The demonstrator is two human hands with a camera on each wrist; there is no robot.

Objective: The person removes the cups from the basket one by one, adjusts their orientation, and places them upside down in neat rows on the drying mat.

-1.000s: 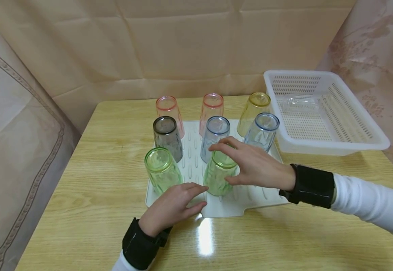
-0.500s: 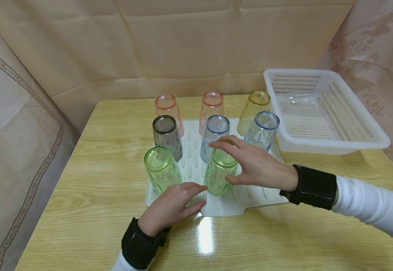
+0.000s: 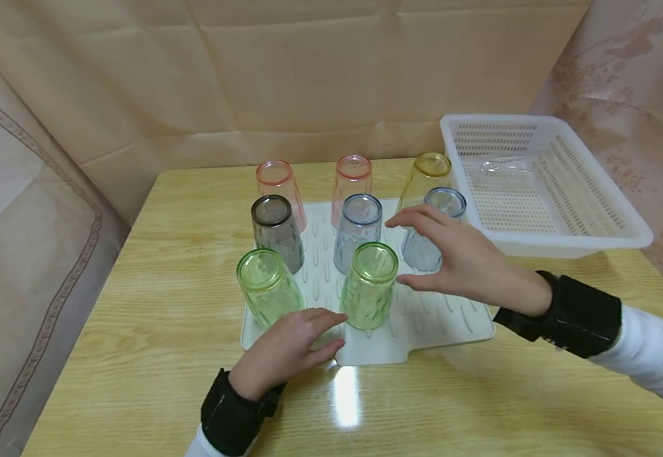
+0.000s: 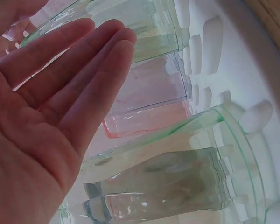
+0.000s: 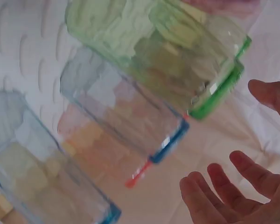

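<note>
Beside the unlabelled green glass (image 3: 368, 285), both hands' fingers lie apart, left hand (image 3: 285, 349) on the tray (image 3: 445, 324).

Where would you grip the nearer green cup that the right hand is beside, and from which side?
Take the green cup around its side wall, just below the upturned base, coming from above and the right. It stands upside down on the white tray, so the rim is out of reach; the right side is free, while the left hand rests at its left.

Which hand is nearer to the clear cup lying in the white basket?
The right hand. It hovers over the drying tray's right side, a short way from the basket holding the clear cup. The left hand rests at the tray's front edge, farther away.
</note>
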